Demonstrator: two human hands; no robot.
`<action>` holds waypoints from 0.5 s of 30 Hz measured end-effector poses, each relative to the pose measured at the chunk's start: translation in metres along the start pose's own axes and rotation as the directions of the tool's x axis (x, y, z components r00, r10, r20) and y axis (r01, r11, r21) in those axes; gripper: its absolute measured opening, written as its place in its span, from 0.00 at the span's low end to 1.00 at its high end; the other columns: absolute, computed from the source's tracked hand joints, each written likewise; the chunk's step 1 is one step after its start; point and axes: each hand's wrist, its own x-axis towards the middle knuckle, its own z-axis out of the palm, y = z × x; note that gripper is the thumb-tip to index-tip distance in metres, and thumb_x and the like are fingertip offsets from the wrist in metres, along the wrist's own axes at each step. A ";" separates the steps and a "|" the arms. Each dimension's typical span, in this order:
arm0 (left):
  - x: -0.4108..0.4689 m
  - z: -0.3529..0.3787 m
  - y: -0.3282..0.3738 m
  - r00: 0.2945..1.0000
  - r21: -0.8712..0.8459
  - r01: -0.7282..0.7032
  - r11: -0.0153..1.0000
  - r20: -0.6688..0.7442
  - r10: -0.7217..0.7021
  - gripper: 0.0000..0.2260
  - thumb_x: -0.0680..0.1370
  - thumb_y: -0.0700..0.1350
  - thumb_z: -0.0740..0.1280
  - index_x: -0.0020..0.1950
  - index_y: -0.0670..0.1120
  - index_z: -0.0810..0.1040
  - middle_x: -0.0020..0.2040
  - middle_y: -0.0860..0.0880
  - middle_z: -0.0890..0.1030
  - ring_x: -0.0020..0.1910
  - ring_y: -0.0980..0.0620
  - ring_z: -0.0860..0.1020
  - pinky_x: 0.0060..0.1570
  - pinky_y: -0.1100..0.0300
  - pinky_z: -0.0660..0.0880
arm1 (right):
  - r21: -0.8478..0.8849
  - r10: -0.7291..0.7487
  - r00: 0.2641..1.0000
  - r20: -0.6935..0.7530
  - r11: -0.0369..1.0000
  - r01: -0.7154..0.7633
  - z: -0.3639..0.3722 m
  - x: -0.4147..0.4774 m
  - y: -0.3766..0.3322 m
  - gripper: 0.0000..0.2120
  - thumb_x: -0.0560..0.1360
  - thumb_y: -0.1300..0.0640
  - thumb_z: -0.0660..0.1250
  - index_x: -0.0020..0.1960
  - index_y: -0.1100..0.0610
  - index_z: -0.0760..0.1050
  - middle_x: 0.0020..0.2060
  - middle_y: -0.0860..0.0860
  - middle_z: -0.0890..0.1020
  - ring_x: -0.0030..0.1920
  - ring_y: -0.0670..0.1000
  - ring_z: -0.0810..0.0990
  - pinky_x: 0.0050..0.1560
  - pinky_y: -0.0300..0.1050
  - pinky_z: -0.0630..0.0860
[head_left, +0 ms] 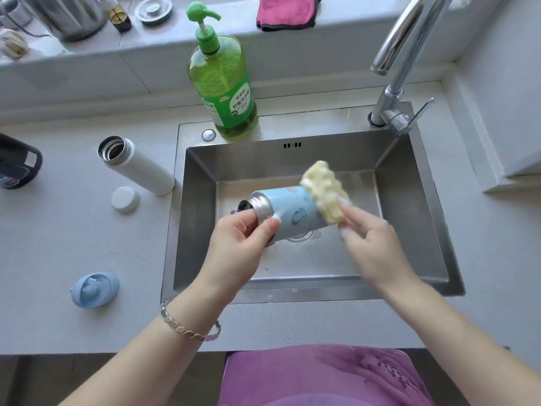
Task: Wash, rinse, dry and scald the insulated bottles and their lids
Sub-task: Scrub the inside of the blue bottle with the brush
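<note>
I'm in the washing step. My left hand (243, 238) grips the blue bottle (292, 212) at its metal neck, thumb and fingers curled round it, and holds it on its side above the sink (409, 218), open mouth to my left. My right hand (369, 230) pinches the yellow sponge (325, 191) and presses it against the bottle's far end, near the base. I see only a little foam at my fingertips.

The outside is getting scrubbed. I'd judge the inside and the threads around the mouth are not yet done. Next I need to turn the bottle in my left hand so the sponge reaches all the way round, and a soapy bottle could slip, so that hold must be firm. Then it needs rinsing under the tap (404, 54).

The rest waits on the counter to my left: the white bottle (137, 165) lying open, its white lid (126, 199) just beside it, and the blue lid (95, 289) nearer me. The soap bottle (224, 89) stands behind the sink.
</note>
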 end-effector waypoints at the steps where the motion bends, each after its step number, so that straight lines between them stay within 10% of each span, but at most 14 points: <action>1: 0.000 -0.003 -0.002 0.999 0.043 -0.017 0.999 0.030 0.016 0.05 0.72 0.47 0.68 0.38 0.51 0.83 0.45 0.38 0.83 0.44 0.47 0.80 0.54 0.41 0.76 | -0.010 -0.039 0.997 0.071 0.999 0.040 0.004 -0.006 -0.005 0.22 0.76 0.65 0.61 0.59 0.39 0.74 0.55 0.42 0.79 0.57 0.41 0.75 0.60 0.36 0.68; 6: 0.001 -0.015 -0.006 0.981 0.243 -0.131 0.961 0.171 0.091 0.25 0.70 0.58 0.68 0.42 0.34 0.77 0.35 0.47 0.74 0.36 0.53 0.70 0.39 0.52 0.73 | -0.065 0.123 0.989 0.087 0.991 -0.117 -0.002 0.008 0.007 0.17 0.76 0.61 0.62 0.63 0.47 0.75 0.48 0.42 0.77 0.48 0.45 0.72 0.57 0.44 0.70; 10: -0.001 -0.018 -0.004 0.968 0.352 -0.214 0.911 0.203 0.149 0.19 0.75 0.43 0.68 0.33 0.32 0.68 0.28 0.51 0.60 0.27 0.56 0.57 0.28 0.63 0.55 | 0.035 0.051 0.974 0.222 0.998 -0.060 0.005 -0.002 -0.007 0.21 0.77 0.66 0.61 0.59 0.42 0.72 0.46 0.32 0.77 0.44 0.26 0.74 0.52 0.23 0.67; 15: 0.000 -0.018 -0.006 0.960 0.378 -0.237 0.895 0.234 0.155 0.18 0.76 0.41 0.68 0.31 0.36 0.65 0.26 0.56 0.60 0.25 0.58 0.58 0.27 0.67 0.55 | 0.019 0.089 0.971 0.222 0.995 -0.095 0.003 0.002 -0.012 0.17 0.77 0.65 0.60 0.61 0.49 0.76 0.43 0.32 0.77 0.44 0.32 0.74 0.50 0.26 0.67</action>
